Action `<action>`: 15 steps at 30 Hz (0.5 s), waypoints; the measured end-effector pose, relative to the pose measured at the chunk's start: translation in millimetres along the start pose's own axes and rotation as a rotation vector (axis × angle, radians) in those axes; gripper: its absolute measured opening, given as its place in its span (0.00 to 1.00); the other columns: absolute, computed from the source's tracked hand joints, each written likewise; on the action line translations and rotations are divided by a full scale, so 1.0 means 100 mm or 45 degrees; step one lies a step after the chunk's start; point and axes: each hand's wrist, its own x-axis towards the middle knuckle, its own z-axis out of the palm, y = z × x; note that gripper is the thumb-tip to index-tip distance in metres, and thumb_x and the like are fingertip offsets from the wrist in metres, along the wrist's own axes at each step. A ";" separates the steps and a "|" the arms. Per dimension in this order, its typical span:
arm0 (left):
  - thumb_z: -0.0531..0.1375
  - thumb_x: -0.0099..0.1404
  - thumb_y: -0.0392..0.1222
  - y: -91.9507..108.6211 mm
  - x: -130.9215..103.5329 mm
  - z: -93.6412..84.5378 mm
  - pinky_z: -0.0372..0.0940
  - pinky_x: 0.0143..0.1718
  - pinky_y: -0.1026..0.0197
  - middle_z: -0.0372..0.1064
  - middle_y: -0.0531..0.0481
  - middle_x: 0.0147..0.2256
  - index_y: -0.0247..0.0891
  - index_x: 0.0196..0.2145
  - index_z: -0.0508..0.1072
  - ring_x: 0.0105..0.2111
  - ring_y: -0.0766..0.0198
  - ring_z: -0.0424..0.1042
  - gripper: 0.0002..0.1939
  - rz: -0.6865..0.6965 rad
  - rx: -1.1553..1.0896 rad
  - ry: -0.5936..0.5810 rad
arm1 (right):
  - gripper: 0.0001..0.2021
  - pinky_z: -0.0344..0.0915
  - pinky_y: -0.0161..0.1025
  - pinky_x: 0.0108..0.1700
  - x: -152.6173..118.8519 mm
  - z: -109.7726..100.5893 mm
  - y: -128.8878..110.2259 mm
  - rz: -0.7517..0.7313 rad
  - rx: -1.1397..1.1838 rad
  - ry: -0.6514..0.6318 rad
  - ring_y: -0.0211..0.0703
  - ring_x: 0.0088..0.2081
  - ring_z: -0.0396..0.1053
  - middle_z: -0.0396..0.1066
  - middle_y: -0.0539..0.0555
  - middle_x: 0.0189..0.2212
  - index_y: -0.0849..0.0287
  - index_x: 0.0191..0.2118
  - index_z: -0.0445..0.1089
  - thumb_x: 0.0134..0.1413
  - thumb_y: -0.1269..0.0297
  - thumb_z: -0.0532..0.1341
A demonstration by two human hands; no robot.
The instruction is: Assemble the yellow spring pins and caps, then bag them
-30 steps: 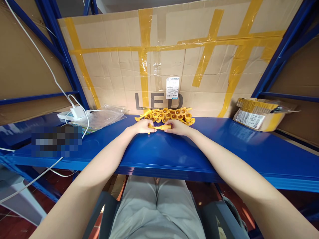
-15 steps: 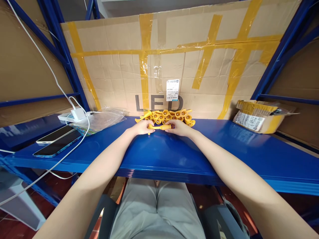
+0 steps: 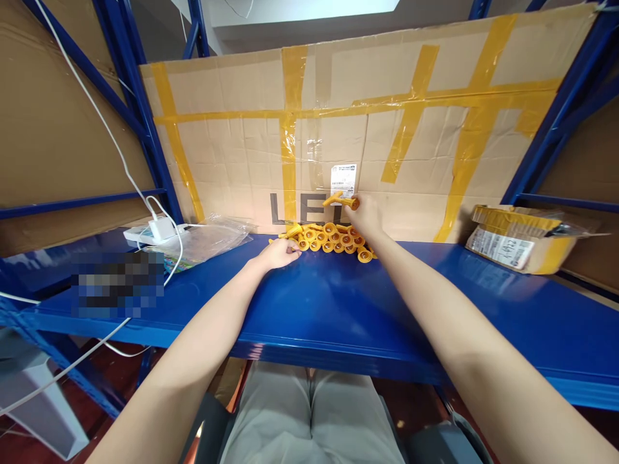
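Note:
A pile of yellow plastic pieces (image 3: 333, 240) with round, flared, hollow ends lies stacked on the blue shelf, most of the open ends facing me. Raised above the pile, my right hand (image 3: 365, 216) is closed on one yellow plastic piece (image 3: 341, 200), gripping it by its flared end; its thin stem points left, in front of the cardboard. My left hand (image 3: 279, 253) rests on the shelf at the pile's left front edge. Its fingers are curled and pinched together, and whatever may be between them is hidden.
A large taped cardboard sheet (image 3: 232, 154) stands behind the blue shelf (image 3: 329, 309). To the left are a power strip with a white charger (image 3: 162, 227), a white cable, a clear plastic bag (image 3: 213, 238) and a blurred-out dark patch. A small taped box (image 3: 517, 241) sits at right.
My right hand has lifted a yellow piece up off the shelf, above the pile. My left hand has let go of that piece and stays low by the pile. The view has tilted slightly up.

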 end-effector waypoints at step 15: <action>0.58 0.61 0.50 -0.32 0.29 0.03 0.59 0.53 0.52 0.66 0.35 0.53 0.35 0.52 0.66 0.54 0.47 0.65 0.24 -0.584 -0.075 0.449 | 0.21 0.36 0.64 0.61 -0.11 0.24 -0.03 0.010 -0.327 -0.549 0.58 0.52 0.66 0.72 0.64 0.47 0.61 0.43 0.73 0.63 0.57 0.46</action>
